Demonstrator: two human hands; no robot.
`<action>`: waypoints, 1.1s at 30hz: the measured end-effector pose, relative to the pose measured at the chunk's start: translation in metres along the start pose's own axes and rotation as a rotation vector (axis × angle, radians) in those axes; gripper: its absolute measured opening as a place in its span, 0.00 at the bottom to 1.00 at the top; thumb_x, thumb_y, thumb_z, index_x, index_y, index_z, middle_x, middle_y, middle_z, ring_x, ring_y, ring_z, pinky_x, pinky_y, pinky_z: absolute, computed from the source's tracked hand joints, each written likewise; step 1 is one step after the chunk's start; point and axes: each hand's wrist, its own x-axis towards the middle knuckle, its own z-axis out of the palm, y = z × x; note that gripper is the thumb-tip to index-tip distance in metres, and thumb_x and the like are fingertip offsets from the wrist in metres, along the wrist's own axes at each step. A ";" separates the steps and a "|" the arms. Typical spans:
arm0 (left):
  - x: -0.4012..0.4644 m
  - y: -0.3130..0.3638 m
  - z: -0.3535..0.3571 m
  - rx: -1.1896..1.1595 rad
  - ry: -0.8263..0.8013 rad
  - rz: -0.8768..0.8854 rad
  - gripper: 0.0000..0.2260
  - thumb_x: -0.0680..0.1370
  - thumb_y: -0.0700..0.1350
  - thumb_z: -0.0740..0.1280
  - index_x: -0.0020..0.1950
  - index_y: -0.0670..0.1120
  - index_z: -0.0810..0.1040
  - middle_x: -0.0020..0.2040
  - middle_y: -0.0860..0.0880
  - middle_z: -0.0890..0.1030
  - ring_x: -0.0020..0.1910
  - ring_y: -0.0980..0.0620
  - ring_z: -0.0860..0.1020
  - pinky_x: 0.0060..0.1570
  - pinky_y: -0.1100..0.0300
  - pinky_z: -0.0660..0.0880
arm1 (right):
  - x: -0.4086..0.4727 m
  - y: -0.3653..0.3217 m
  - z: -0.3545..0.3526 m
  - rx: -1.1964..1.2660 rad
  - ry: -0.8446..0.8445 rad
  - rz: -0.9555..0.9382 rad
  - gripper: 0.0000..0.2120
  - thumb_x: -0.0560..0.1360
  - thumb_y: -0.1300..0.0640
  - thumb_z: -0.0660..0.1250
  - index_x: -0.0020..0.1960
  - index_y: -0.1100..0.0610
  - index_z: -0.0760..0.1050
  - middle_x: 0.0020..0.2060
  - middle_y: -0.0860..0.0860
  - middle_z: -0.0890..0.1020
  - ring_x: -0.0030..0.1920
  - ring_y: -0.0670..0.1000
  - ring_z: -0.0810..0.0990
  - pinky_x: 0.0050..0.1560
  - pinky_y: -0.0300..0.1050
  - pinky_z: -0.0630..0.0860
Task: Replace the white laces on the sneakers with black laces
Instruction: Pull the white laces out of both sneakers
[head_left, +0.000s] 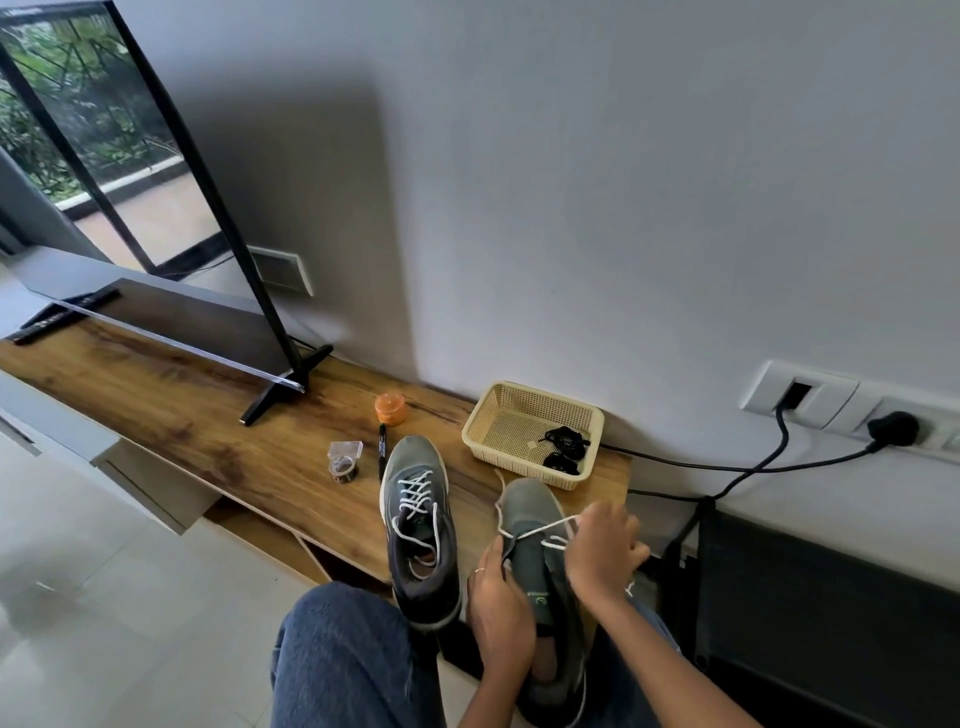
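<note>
Two grey sneakers lie on a wooden shelf. The left sneaker is fully laced in white, its lace ends loose. The right sneaker is partly unlaced. My left hand grips that shoe at its collar. My right hand pinches the white lace and holds it taut across the shoe's top. Two bundles of black laces lie in a cream plastic basket behind the right sneaker.
A TV stands at the left on the shelf. An orange jar, a black marker and a small clear box on a tape roll sit behind the left sneaker. Black cables run to wall sockets at right.
</note>
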 end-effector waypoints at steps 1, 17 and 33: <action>0.001 -0.001 -0.001 -0.033 0.019 -0.031 0.19 0.80 0.35 0.58 0.69 0.47 0.73 0.64 0.47 0.77 0.63 0.49 0.75 0.63 0.59 0.69 | 0.005 0.006 -0.004 0.083 0.019 0.118 0.06 0.78 0.58 0.62 0.54 0.55 0.73 0.56 0.53 0.74 0.59 0.55 0.70 0.58 0.55 0.66; -0.004 0.010 -0.014 -0.035 -0.051 -0.022 0.18 0.81 0.38 0.58 0.69 0.48 0.73 0.61 0.55 0.77 0.58 0.56 0.74 0.55 0.64 0.69 | -0.010 -0.024 0.007 -0.128 -0.242 -0.569 0.08 0.78 0.52 0.63 0.55 0.48 0.76 0.58 0.46 0.70 0.62 0.52 0.64 0.58 0.49 0.60; -0.004 0.013 -0.008 -0.085 0.021 -0.132 0.18 0.81 0.37 0.57 0.70 0.46 0.73 0.66 0.47 0.77 0.65 0.49 0.74 0.65 0.55 0.69 | -0.019 -0.016 0.021 0.276 -0.215 -0.312 0.09 0.69 0.63 0.65 0.34 0.57 0.67 0.40 0.51 0.73 0.39 0.51 0.72 0.37 0.45 0.69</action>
